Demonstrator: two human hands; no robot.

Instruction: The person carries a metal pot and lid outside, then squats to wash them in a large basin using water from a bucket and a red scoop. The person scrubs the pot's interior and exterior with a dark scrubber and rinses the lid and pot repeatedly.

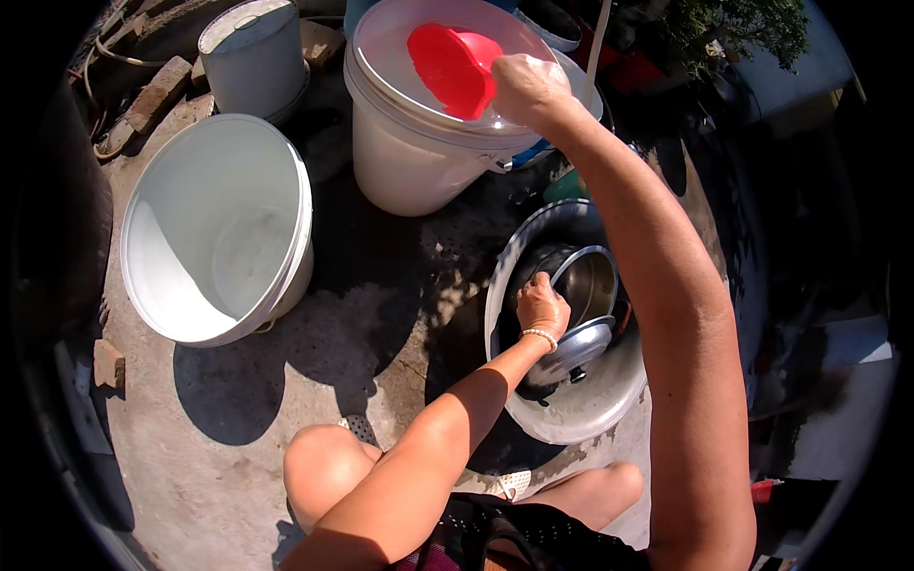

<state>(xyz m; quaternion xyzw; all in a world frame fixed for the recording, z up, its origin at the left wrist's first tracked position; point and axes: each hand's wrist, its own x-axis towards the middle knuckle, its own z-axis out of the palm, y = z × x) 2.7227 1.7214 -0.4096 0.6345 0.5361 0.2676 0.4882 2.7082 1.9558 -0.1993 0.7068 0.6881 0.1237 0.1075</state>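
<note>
knees [328, 471] frame the near edge, bare and bent, with rough grey concrete ground [238, 457] spreading between them and the metal basin [581, 414], which serves as the landmark. open ground lies left of the basin, sunlit and cracked, wide enough to move across before the empty bucket [214, 228].

the basin is round, shallow and dull silver, its rim bright in the sun. inside it sits a steel pot [588, 281], smooth and shiny, tilted on its side with its mouth showing, and a domed steel lid [576, 347] with a dark knob resting just nearer than the pot. the left hand [541, 305], with a pale bead bracelet at the wrist, rests on the pot's rim, fingers curled closed over that edge.

left of the basin, well apart, the empty bucket is white plastic, wide-mouthed and leaning toward the viewer. beyond the basin stands a filled bucket [405, 157], white plastic, holding clear water near its rim. the right hand [528, 86] reaches over it, fingers wrapped tight around the handle of a red plastic scoop [452, 67], whose bowl dips at the water surface.

farther left of that stands a lidded white pail [252, 57], cylindrical, with bricks [157, 90] beside it. far right of the basin lies deep shadow and green foliage [733, 33].
</note>
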